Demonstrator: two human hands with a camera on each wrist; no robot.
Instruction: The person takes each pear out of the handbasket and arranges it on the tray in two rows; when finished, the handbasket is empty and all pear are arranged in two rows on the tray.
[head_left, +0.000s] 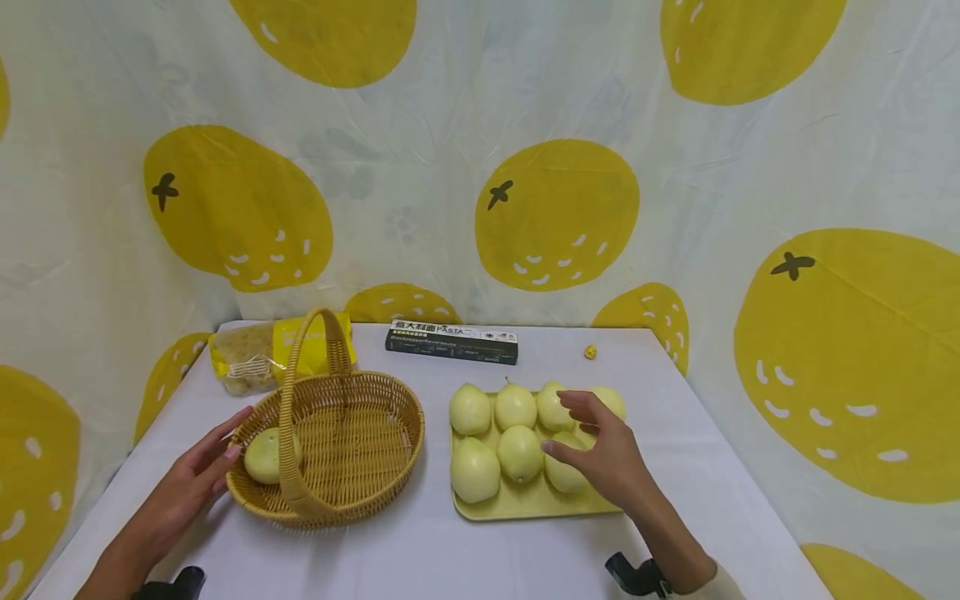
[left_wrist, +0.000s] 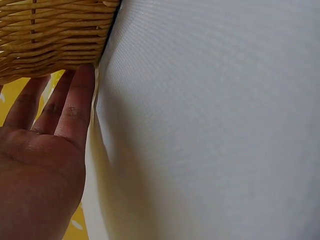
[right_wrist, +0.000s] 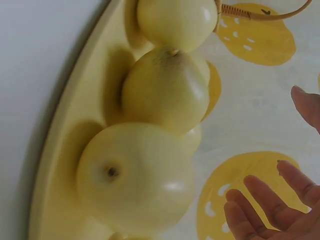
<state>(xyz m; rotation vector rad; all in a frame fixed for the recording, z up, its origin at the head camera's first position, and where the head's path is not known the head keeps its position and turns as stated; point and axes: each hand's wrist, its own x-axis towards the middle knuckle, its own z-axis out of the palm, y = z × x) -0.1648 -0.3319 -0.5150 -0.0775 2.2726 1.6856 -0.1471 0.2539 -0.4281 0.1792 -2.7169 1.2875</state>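
Observation:
A wicker basket [head_left: 360,450] with a tall arched handle stands on the left half of the table. Inside it, at the left end, lies one pale yellow-green pear [head_left: 258,458]. My left hand [head_left: 180,492] rests against the basket's left side; the left wrist view has its extended fingers [left_wrist: 75,105] at the woven wall [left_wrist: 55,42]. To the right, a pale yellow tray [head_left: 536,510] carries several pears [head_left: 475,471] in two rows. Over the tray's right part hovers my right hand [head_left: 611,454], thumb and fingers spread with nothing between them. It partly hides the pears behind it.
Behind the basket lies a yellow bag of dry food [head_left: 247,354]. A dark pasta box [head_left: 452,343] sits at the back middle, with a small yellow object [head_left: 590,352] to its right. Fruit-printed cloth [head_left: 420,233] hangs behind the white table [head_left: 420,550].

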